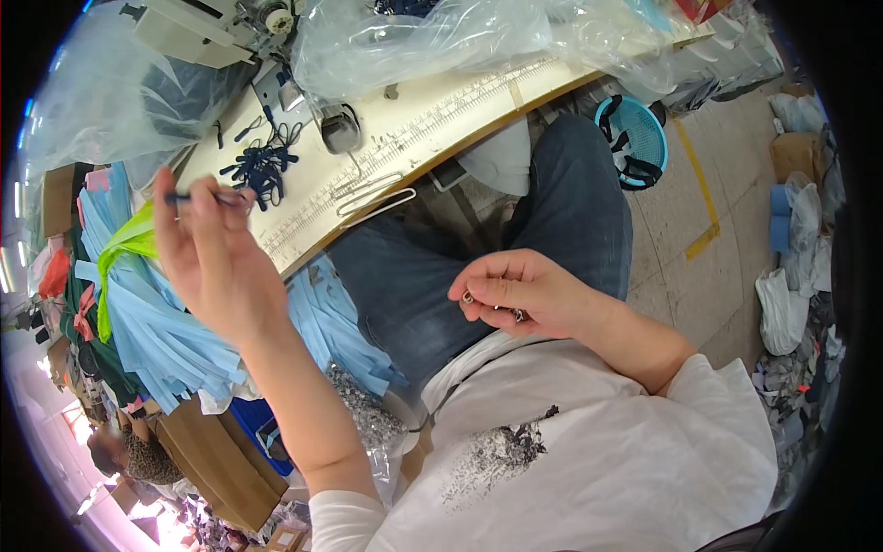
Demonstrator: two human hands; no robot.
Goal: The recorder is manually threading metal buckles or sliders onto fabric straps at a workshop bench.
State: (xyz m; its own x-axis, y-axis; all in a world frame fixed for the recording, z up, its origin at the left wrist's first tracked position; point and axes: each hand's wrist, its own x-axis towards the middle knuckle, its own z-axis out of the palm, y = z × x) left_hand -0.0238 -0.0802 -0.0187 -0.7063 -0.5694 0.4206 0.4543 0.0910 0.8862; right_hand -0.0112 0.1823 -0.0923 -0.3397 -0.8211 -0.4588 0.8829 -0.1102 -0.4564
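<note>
The dark cord lay nearly level, its long axis running left to right, pinched between the fingertips of the raised left hand just before the table. The right hand hung over the lap, fingers curled around small metal pieces. More cords lay piled on the table.

Head-worn — looking down; close

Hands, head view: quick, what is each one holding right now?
Left hand: raised, fingers pinched on a thin dark blue cord piece.
Right hand: curled shut over small silver metal pieces above the lap.
</note>
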